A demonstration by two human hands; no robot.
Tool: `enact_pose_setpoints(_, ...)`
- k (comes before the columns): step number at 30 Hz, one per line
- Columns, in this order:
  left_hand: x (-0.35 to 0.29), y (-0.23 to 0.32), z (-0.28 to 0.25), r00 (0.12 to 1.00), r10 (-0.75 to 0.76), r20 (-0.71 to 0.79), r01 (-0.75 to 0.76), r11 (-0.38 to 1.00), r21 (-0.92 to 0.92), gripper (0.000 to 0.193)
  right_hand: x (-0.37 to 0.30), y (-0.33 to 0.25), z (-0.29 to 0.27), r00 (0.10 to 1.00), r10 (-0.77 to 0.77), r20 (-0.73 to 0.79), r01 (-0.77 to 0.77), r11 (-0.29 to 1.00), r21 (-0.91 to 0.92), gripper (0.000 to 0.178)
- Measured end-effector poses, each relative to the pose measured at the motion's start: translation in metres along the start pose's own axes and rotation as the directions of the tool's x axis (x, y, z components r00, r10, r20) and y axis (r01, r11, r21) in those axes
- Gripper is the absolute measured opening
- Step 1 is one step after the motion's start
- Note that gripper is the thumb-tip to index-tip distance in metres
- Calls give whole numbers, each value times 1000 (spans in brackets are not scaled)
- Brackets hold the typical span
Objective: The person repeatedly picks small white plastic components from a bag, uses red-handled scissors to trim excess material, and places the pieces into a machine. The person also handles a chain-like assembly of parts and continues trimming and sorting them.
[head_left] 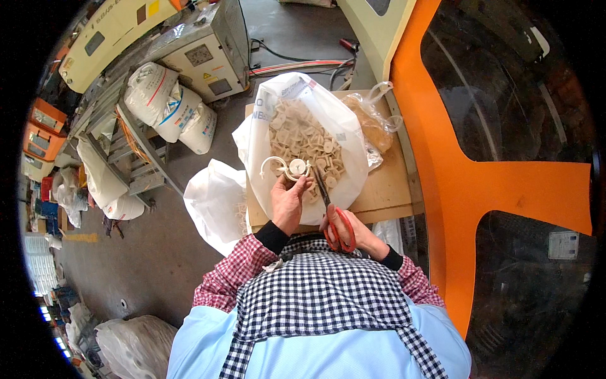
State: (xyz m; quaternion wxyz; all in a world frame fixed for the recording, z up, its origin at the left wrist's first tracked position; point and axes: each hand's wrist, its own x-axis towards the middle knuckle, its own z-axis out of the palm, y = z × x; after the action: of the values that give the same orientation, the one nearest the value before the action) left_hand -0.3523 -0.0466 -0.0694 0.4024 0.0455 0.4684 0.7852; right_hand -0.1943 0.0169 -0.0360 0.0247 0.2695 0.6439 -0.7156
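My left hand (288,205) pinches a cream moulded plastic piece (297,166), a small disc with a thin curved runner arching off to its left. In my right hand (360,235) is a pair of scissors with red handles (349,226), fingers through the loops. The dark blades point away from me, just right of the plastic piece; whether they touch it I cannot tell. Both hands are above the near side of a white sack (344,129) with its mouth spread wide. Inside it lie many similar cream plastic pieces (302,129).
The sack rests on cardboard (382,201), with a clear plastic bag (372,120) at its right. A second white bag (213,196) stands at lower left. An orange machine frame (435,126) rises close on my right. Stacked filled sacks (170,104) and a metal ladder (142,155) are further left.
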Motion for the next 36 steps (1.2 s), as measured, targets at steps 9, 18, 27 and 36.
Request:
enact_pose_setpoints(9,-4,-7,3,997,43,58,-54,976,212,23,5,-9,-1,999,30,-42,-32,998,-49,79)
enact_pose_setpoints(18,0,-7,8,995,93,37,-98,978,185,21,3,-7,-3,999,-2,-38,0,999,-50,81)
enact_pose_setpoints(27,-3,-9,14,995,96,4,-95,979,180,19,7,-6,-2,996,-45,-77,36,992,-119,75)
enact_pose_setpoints(36,-2,-16,11,990,139,24,-141,969,201,17,9,-4,-4,998,-3,-61,-2,997,-82,79)
